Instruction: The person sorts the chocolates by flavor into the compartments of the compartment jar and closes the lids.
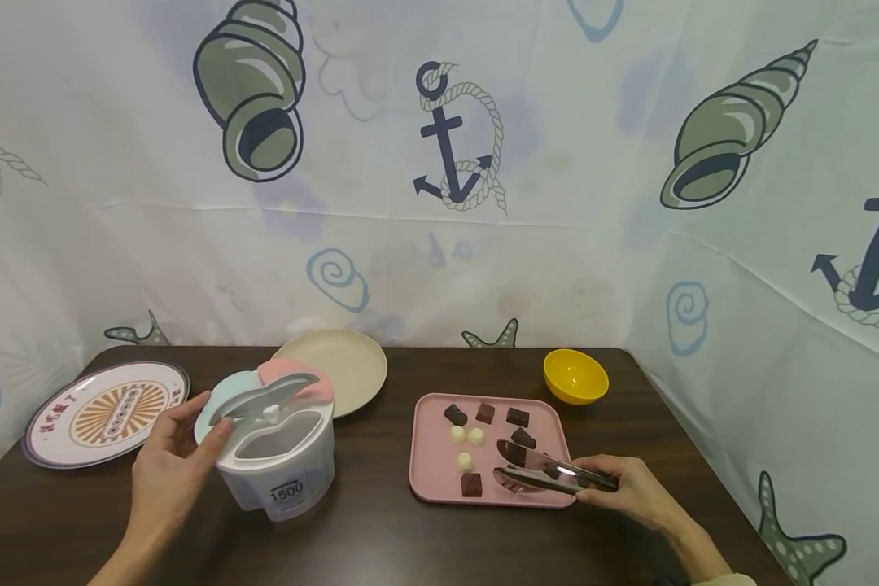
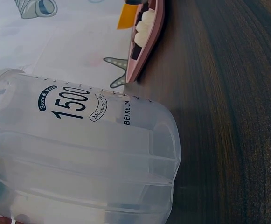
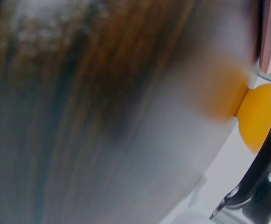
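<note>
My left hand [image 1: 164, 472] grips the top edge of a translucent storage container [image 1: 293, 480] marked 1500, its thumb against a raised grey flap [image 1: 252, 400]. Light blue [image 1: 227, 391] and pink [image 1: 308, 377] lids cover other sections; the section under the grey flap is uncovered. In the left wrist view the container's clear wall [image 2: 79, 149] fills much of the picture. My right hand [image 1: 637, 492] holds metal tongs [image 1: 545, 482], their tips apart over the right part of a pink tray [image 1: 439, 488]. Several dark chocolate pieces [image 1: 472, 486] and 3 white balls [image 1: 465, 462] lie there.
Behind the tray stands a yellow bowl [image 1: 575, 376]. A cream plate [image 1: 355, 370] lies behind the container, and a white plate with an orange print [image 1: 110, 411] at the table's left. A patterned cloth [image 1: 557, 268] hangs along the brown table's [image 1: 381, 537] back edge.
</note>
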Demonstrator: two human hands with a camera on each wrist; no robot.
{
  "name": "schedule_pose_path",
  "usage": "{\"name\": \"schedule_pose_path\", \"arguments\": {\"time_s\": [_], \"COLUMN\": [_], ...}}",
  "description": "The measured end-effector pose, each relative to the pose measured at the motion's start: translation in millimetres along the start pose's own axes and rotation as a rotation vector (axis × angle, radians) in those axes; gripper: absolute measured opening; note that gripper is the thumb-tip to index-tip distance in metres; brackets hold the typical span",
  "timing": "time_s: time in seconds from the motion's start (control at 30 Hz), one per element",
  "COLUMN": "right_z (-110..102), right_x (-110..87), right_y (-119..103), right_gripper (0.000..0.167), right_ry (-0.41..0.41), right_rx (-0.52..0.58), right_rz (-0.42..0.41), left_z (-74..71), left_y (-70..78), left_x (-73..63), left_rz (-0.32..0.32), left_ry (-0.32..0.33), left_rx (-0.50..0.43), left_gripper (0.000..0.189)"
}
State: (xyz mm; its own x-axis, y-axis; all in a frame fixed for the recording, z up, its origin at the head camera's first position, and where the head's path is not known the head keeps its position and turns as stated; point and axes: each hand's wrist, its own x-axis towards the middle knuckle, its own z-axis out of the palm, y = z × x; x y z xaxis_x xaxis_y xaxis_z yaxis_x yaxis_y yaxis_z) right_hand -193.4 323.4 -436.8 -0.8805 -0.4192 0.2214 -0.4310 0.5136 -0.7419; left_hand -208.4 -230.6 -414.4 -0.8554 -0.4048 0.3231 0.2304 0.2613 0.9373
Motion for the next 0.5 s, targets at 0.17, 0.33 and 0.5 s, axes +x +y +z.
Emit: {"name": "schedule_pose_path", "arguments": {"time_s": [0.17, 0.33, 0.5], "right_z": [4, 3, 2], "right_x": [3.7, 6.0, 4.3], "right_y": [3, 6, 5], "right_gripper": [0.026, 0.022, 0.020], "right_ry": [-0.004, 0.012, 0.025], "right_rx": [-0.060, -0.071, -0.105], "right_rz": [-0.034, -0.054, -0.079], "left_z": [-7.5, -9.9, -4.1], "left_y": [-41.6, -55.8, -34.8], "left_x": [11.2, 15.8, 9.6], "left_rz": [0.065, 0.078, 0.073], "left_ry": [-0.016, -0.039, -0.028], "left_rx": [0.009, -0.068, -0.070], "left_gripper": [0.051, 0.053, 0.051]}}
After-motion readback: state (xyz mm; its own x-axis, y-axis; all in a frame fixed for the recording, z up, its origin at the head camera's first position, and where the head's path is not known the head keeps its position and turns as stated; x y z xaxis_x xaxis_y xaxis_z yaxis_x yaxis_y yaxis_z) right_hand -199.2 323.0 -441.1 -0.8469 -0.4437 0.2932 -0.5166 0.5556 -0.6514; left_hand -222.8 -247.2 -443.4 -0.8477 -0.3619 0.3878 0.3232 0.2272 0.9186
